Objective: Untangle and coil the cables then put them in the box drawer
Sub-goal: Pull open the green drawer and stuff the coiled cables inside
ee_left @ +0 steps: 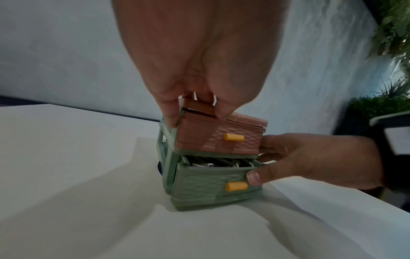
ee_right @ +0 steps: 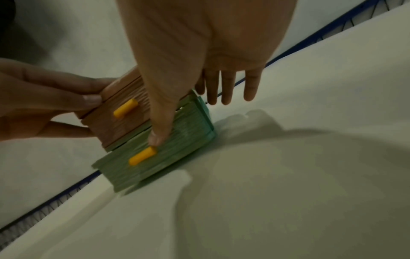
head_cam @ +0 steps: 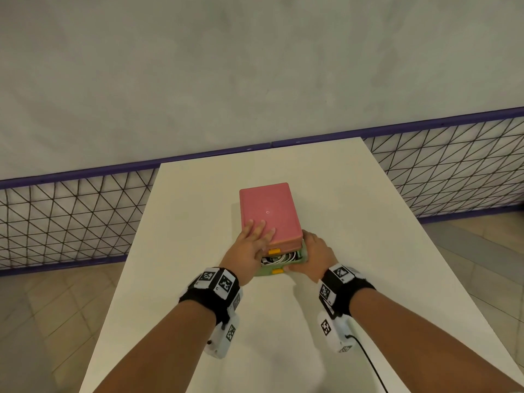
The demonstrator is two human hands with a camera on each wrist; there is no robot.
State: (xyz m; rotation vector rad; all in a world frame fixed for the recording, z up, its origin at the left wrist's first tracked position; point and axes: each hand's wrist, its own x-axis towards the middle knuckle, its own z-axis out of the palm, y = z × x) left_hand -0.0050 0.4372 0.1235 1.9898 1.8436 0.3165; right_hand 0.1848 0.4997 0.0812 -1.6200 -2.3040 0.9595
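From the head view, a small box [head_cam: 269,211] with a pink top is seen standing in the middle of a white table [head_cam: 368,222]. The left hand [head_cam: 252,242] is laid flat on the pink top, with the fingers straight and a little spread. The right hand [head_cam: 317,253] is placed at the right side of the green bottom drawer [head_cam: 279,266]. This drawer is pulled out a little toward the person, and white cables [head_cam: 279,258] are seen coiled inside it. Yellow handles are seen on both drawers. A black net fence [head_cam: 71,217] with a purple rail is seen behind the table.

From the left wrist view, the top of the box [ee_left: 221,138] is pressed by the left hand [ee_left: 199,70], with the thumb bent down over the left corner. The green drawer [ee_left: 210,180] is held by the right hand [ee_left: 310,159]: the thumb is put on the drawer front beside the yellow handle [ee_left: 236,186], and the fingers are tucked round the side. The cables [ee_left: 213,163] are seen in the gap under the pink drawer. Green plants [ee_left: 390,35] are seen far to the right.

From the right wrist view, the thumb of the right hand [ee_right: 199,52] is pressed on the green drawer [ee_right: 155,157], just above its yellow handle [ee_right: 143,156]. The other fingers are held straight along the far side of the box. The pink part is held by the left hand [ee_right: 44,98]. The picture is blurred.
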